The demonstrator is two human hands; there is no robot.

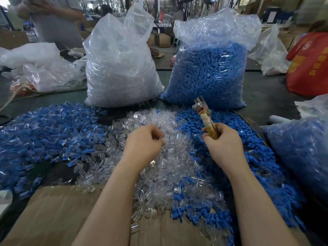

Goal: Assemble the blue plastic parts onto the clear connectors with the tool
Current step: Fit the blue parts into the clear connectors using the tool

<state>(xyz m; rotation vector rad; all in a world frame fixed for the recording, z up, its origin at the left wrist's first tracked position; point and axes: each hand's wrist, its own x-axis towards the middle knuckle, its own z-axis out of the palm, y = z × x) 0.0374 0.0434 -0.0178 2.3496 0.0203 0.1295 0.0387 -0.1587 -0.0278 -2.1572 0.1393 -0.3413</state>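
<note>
Clear connectors (165, 157) lie heaped at the counter's near middle, directly under the left hand (144, 139), whose curled fingers dip into them — whether they pinch one I cannot tell. Blue plastic parts (230, 125) spread just right of that heap, beneath the right hand (221, 139), which grips the tool (206, 118), its long axis tilted away toward the far bags — head up.
</note>
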